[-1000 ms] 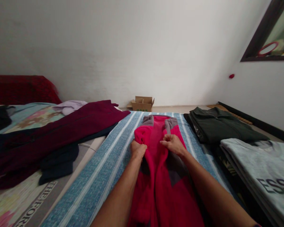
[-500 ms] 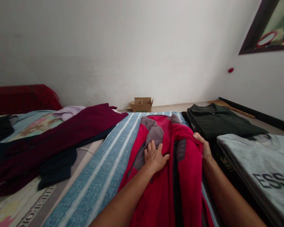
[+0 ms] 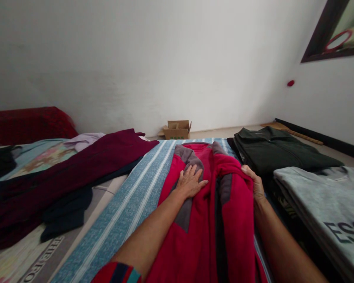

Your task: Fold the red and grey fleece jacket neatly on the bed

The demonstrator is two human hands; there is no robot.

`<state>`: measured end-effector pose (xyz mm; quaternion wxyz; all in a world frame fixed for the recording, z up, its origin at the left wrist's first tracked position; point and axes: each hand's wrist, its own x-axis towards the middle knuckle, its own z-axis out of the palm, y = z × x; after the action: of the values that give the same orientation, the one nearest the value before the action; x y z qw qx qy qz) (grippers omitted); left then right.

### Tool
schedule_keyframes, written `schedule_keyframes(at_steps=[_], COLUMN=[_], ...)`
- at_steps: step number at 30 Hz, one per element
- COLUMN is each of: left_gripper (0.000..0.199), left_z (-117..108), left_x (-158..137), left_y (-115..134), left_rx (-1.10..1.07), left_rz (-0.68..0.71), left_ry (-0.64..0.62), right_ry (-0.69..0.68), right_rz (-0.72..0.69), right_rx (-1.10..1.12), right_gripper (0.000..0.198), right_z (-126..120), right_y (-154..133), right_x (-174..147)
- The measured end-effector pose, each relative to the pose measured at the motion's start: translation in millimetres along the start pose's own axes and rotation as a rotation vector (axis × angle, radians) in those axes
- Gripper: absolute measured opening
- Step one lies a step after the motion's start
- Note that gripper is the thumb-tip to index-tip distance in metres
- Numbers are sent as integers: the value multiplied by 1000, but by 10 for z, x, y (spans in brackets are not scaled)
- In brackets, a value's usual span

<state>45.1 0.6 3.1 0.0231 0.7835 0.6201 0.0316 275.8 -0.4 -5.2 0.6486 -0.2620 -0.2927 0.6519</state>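
Observation:
A red jacket (image 3: 200, 220) with grey patches lies lengthwise on the blue striped sheet (image 3: 135, 192), its collar end away from me. My left hand (image 3: 190, 182) rests flat on the grey shoulder area, fingers spread. At the jacket's right edge, my right hand (image 3: 253, 182) grips the folded-over red sleeve or side, thumb on top and the other fingers hidden behind the cloth. A dark zip edge or lining strip runs down the jacket just left of that fold.
On the right lie a folded dark green jacket (image 3: 271, 149) and a stack topped by a grey T-shirt (image 3: 321, 204). Maroon clothing (image 3: 85, 169) over dark navy cloth (image 3: 67, 214) spreads on the left. A cardboard box (image 3: 177, 130) stands beyond, near the wall.
My left hand has slid slightly up and left over the grey patch, and its red striped sleeve now shows. The right hand keeps its hold at the jacket's edge.

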Motion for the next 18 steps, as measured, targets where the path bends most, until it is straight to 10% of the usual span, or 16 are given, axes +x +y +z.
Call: schedule_keyframes(at_steps=[5, 12, 18], left_gripper=[30, 24, 25], left_z=[-284, -308, -272], left_x=[-370, -1146, -1061], left_y=[197, 526, 636], left_rx=[33, 43, 72], left_rz=[4, 79, -16], left_ry=[183, -33, -82], right_ry=[18, -1, 8], right_rz=[-21, -16, 19], right_rx=[-39, -29, 59], right_gripper=[29, 28, 27], right_z=[-76, -86, -97], right_y=[-2, 20, 32], right_x=[20, -3, -15])
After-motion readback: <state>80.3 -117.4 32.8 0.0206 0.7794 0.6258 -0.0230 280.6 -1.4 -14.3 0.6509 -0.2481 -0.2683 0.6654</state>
